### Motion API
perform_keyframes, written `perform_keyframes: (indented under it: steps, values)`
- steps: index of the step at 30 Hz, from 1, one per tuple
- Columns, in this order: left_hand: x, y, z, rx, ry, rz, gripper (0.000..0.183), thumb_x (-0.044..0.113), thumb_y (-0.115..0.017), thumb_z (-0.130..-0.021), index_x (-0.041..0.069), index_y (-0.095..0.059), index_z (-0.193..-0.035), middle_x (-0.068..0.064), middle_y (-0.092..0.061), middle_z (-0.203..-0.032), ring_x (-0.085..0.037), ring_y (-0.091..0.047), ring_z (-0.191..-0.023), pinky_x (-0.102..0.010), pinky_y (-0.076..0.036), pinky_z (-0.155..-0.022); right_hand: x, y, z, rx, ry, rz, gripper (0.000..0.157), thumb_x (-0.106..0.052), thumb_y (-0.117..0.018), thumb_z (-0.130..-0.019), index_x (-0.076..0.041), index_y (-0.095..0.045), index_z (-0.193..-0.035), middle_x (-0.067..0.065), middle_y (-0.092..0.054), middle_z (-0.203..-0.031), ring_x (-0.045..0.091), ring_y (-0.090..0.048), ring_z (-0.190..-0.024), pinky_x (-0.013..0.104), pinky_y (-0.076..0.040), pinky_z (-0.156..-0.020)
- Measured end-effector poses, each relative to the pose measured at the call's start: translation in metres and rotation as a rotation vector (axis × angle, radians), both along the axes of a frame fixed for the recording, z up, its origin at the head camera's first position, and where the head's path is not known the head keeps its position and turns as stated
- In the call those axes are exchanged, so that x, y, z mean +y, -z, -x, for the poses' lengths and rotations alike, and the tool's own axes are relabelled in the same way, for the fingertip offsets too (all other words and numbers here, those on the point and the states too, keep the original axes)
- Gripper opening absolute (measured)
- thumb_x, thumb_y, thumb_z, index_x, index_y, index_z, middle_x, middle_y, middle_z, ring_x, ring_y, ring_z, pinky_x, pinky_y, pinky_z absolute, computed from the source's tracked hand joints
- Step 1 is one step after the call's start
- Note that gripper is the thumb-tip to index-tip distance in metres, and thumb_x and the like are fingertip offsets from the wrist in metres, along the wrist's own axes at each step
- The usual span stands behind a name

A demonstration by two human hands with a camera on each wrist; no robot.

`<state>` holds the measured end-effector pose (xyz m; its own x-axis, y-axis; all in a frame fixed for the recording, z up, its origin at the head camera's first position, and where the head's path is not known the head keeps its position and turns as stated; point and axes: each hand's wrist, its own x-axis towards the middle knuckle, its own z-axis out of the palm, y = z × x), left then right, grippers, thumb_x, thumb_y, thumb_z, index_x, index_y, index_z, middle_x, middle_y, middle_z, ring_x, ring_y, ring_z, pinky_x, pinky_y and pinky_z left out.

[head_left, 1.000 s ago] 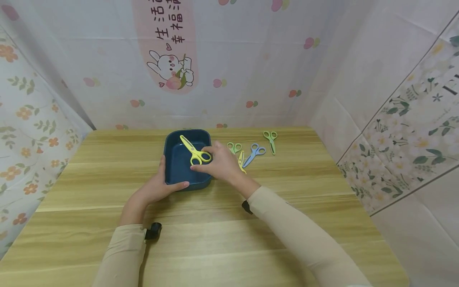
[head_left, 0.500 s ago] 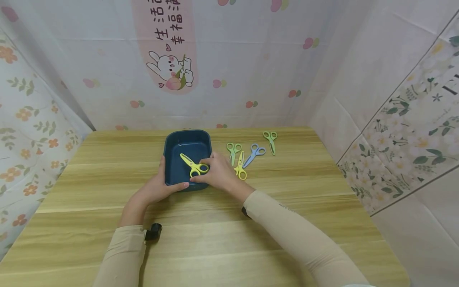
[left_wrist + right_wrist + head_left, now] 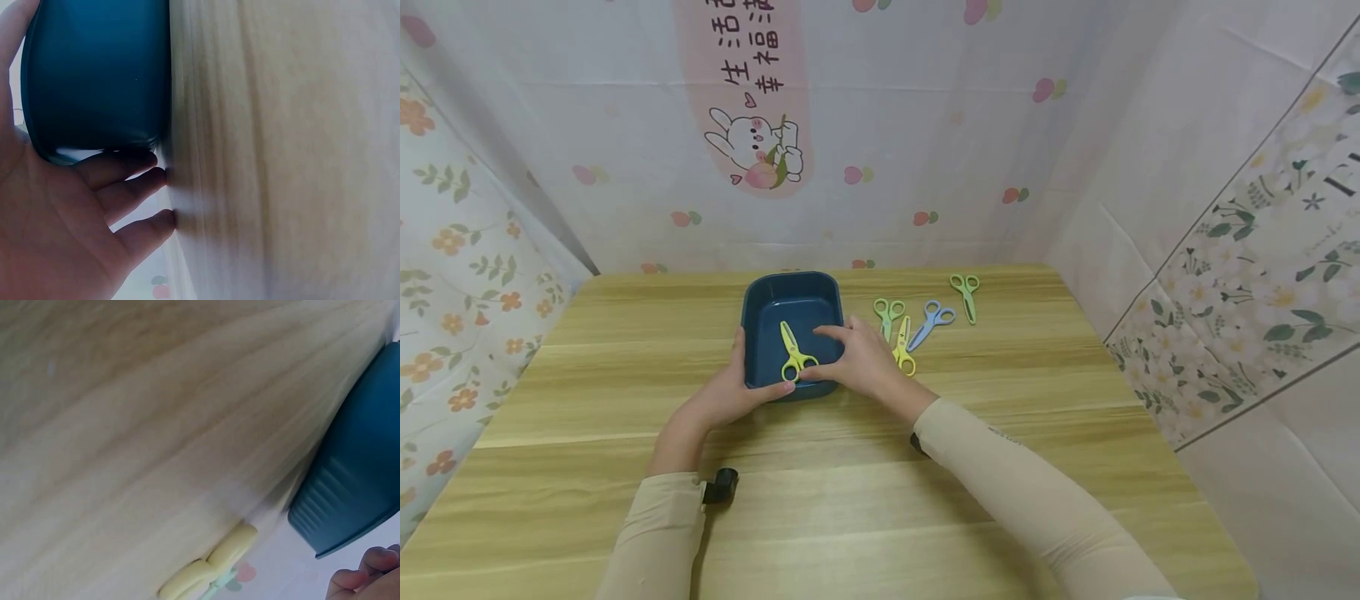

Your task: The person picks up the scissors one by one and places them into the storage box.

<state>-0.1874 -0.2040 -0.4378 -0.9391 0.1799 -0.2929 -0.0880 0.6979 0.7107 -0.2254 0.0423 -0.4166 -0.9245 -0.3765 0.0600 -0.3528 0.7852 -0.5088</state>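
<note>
A pair of yellow scissors (image 3: 793,350) lies in the dark blue tray (image 3: 767,321), blades toward the back. My right hand (image 3: 865,358) reaches over the tray's right side with thumb and index finger spread apart; the thumb is close to the scissors' handles. At the near left corner, my left hand (image 3: 730,387) rests against the tray, thumb along the front rim and fingers on the left side. In the left wrist view, its extended fingers (image 3: 134,194) touch the tray's outer wall (image 3: 94,81). Only a few right fingertips (image 3: 362,578) appear in the right wrist view.
To the tray's right lie green scissors (image 3: 888,316), a second yellow pair (image 3: 905,333) and blue scissors (image 3: 930,322). Another green pair (image 3: 970,308) lies farther right, near the back edge of the wooden table (image 3: 820,492). A printed cloth (image 3: 880,217) hangs behind.
The right hand has lowered the yellow scissors into the tray and let go of them, spreading thumb and index finger. The scissors have turned to point more toward the back. The left hand stays put.
</note>
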Motion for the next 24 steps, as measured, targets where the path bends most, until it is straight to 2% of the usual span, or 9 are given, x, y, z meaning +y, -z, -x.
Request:
perform_keyframes:
  steps: [4, 8, 11, 14, 17, 19, 24]
  values:
    - [0.0, 0.0, -0.001, 0.004, 0.001, 0.0, 0.141, 0.073, -0.071, -0.09, 0.015, 0.036, -0.163, -0.035, -0.003, -0.175, -0.058, -0.028, -0.157, -0.07, -0.033, -0.124, 0.003, -0.005, 0.002, -0.008, 0.006, -0.007, 0.08, -0.063, -0.088, -0.079, -0.032, -0.063, -0.149, 0.005, -0.05, -0.099, 0.02, -0.043, -0.082, 0.029, -0.032, -0.066]
    - [0.0, 0.001, -0.001, 0.01, 0.0, -0.014, 0.141, 0.072, -0.072, -0.09, 0.016, 0.036, -0.163, -0.033, -0.001, -0.176, -0.057, -0.027, -0.157, -0.07, -0.032, -0.124, 0.008, -0.013, 0.003, -0.039, 0.024, 0.016, 0.081, -0.061, -0.089, -0.079, -0.035, -0.062, -0.15, 0.011, -0.057, -0.11, 0.022, -0.05, -0.086, 0.031, -0.041, -0.068]
    - [0.0, 0.0, -0.001, 0.001, -0.004, -0.012, 0.142, 0.073, -0.072, -0.089, 0.017, 0.036, -0.162, -0.033, -0.001, -0.176, -0.057, -0.027, -0.157, -0.07, -0.032, -0.124, 0.014, -0.02, 0.004, -0.068, 0.048, 0.057, 0.079, -0.059, -0.09, -0.079, -0.037, -0.062, -0.149, 0.015, -0.059, -0.128, 0.027, -0.059, -0.102, 0.039, -0.053, -0.079]
    - [0.0, 0.0, -0.001, -0.009, -0.01, -0.009, 0.142, 0.073, -0.072, -0.089, 0.017, 0.036, -0.162, -0.034, -0.002, -0.176, -0.057, -0.026, -0.158, -0.071, -0.032, -0.124, 0.022, -0.025, 0.004, -0.094, 0.073, 0.093, 0.077, -0.058, -0.09, -0.079, -0.038, -0.063, -0.149, 0.016, -0.058, -0.137, 0.032, -0.062, -0.114, 0.047, -0.056, -0.088]
    - [0.0, 0.0, -0.001, -0.008, -0.01, -0.021, 0.142, 0.072, -0.072, -0.089, 0.017, 0.036, -0.162, -0.033, -0.001, -0.176, -0.057, -0.025, -0.158, -0.07, -0.031, -0.125, 0.031, -0.027, 0.007, -0.112, 0.099, 0.116, 0.079, -0.06, -0.091, -0.078, -0.037, -0.063, -0.149, 0.016, -0.056, -0.141, 0.035, -0.061, -0.123, 0.049, -0.056, -0.093]
    - [0.0, 0.0, -0.001, -0.005, -0.011, -0.032, 0.142, 0.071, -0.073, -0.089, 0.017, 0.036, -0.163, -0.033, 0.0, -0.176, -0.056, -0.024, -0.159, -0.07, -0.031, -0.125, 0.039, -0.027, 0.01, -0.12, 0.107, 0.132, 0.08, -0.058, -0.091, -0.079, -0.036, -0.062, -0.15, 0.017, -0.055, -0.141, 0.037, -0.061, -0.122, 0.051, -0.057, -0.092]
    - [0.0, 0.0, 0.0, -0.001, -0.01, -0.032, 0.142, 0.071, -0.074, -0.089, 0.018, 0.035, -0.163, -0.033, 0.0, -0.176, -0.056, -0.023, -0.159, -0.069, -0.03, -0.126, 0.06, -0.024, 0.019, -0.102, 0.109, 0.13, 0.079, -0.055, -0.09, -0.081, -0.034, -0.06, -0.152, 0.023, -0.045, -0.16, 0.046, -0.051, -0.145, 0.061, -0.051, -0.11]
